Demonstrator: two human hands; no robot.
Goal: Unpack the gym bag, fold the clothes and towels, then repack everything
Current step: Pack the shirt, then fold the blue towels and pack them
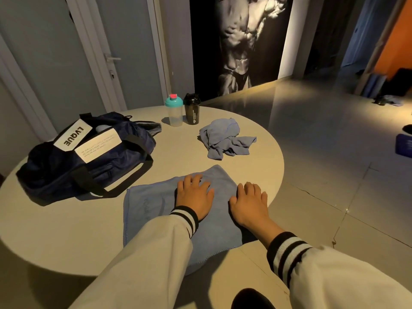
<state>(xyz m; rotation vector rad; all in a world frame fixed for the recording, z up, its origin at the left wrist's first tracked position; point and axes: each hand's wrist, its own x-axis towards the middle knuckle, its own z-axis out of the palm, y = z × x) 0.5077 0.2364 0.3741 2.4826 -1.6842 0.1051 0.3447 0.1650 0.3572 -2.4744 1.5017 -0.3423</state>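
A blue towel point(151, 210) lies spread flat on the near part of the round table point(66, 230), its near edge hanging over the rim. My left hand point(194, 195) presses flat on the towel's middle with fingers straight. My right hand point(249, 201) rests flat on the towel's right edge. A dark navy gym bag point(84, 159) with white labels sits open at the left of the table. A second blue cloth point(225, 139) lies crumpled at the far right of the table.
Two shaker bottles stand at the table's far edge: a clear one with a teal lid point(175, 110) and a black one point(192, 109). Grey doors stand behind the table on the left. Tiled floor stretches to the right, with dark items on it far off.
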